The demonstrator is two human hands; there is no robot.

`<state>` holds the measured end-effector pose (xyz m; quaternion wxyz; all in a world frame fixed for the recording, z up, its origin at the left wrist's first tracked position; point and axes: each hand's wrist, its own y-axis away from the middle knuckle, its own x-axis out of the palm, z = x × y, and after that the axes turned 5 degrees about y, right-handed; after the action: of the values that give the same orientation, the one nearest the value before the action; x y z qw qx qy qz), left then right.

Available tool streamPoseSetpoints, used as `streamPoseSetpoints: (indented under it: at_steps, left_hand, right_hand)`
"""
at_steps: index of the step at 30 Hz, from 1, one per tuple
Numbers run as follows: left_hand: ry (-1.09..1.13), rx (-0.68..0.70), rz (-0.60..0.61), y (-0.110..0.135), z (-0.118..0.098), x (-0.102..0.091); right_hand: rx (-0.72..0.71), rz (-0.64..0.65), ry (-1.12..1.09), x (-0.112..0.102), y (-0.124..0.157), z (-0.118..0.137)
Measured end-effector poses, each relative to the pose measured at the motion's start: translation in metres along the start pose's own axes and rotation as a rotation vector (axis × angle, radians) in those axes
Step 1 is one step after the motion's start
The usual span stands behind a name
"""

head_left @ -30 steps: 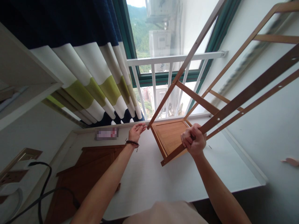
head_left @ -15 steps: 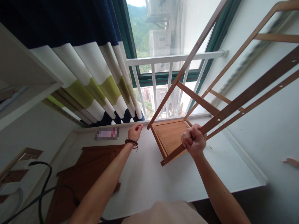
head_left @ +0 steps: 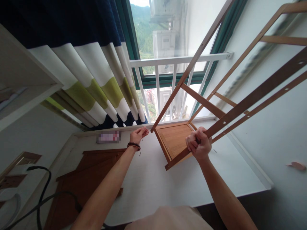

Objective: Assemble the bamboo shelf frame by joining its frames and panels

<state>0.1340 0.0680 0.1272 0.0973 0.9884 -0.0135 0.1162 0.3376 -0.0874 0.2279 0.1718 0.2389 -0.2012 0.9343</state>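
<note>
A wooden shelf frame with long posts, crossbars and one panel shelf stands tilted on a white surface. My right hand is wrapped round its near post, just above the panel. My left hand, with a beaded bracelet at the wrist, is pinched beside the lower end of the far left post. A thin, rod-like tool runs from those fingertips to the post; its exact kind is too small to tell.
Brown wooden panels lie on the white surface at left, with a small blurred packet behind them. Black cables hang at the left edge. A white railing, window and striped curtain stand behind.
My left hand has turned slightly at the wrist, its fingers lying a little differently beside the post. My right hand and the shelf frame have stayed in place.
</note>
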Motion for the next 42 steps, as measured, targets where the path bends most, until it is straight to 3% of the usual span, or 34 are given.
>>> streamPoseSetpoints:
  at_steps: [10, 20, 25, 31, 35, 39, 42]
  left_hand:
    - [0.000, -0.110, -0.033, -0.007, -0.002, 0.000]
    - [-0.262, 0.132, -0.006, -0.004, 0.007, -0.008]
    - [-0.145, -0.039, 0.090, 0.001, 0.005, -0.008]
    - [0.057, -0.150, 0.055, 0.006, -0.001, 0.000]
    - [0.023, -0.171, 0.017, 0.005, -0.006, 0.001]
    - [-0.039, -0.209, 0.100, 0.001, -0.009, -0.004]
    - [-0.128, -0.130, 0.145, -0.002, -0.004, -0.009]
  right_hand:
    - [-0.008, 0.003, 0.021, 0.000, -0.001, -0.004]
    - [-0.013, 0.009, -0.027, 0.001, -0.001, -0.004]
    - [-0.019, 0.018, -0.012, 0.000, 0.001, -0.004]
    - [-0.016, 0.012, 0.004, 0.002, 0.000, -0.004]
    - [-0.025, 0.016, -0.008, 0.003, 0.000, -0.002]
    - [-0.019, 0.018, -0.013, 0.003, 0.000, -0.004]
    - [-0.023, 0.025, -0.016, 0.003, 0.001, -0.007]
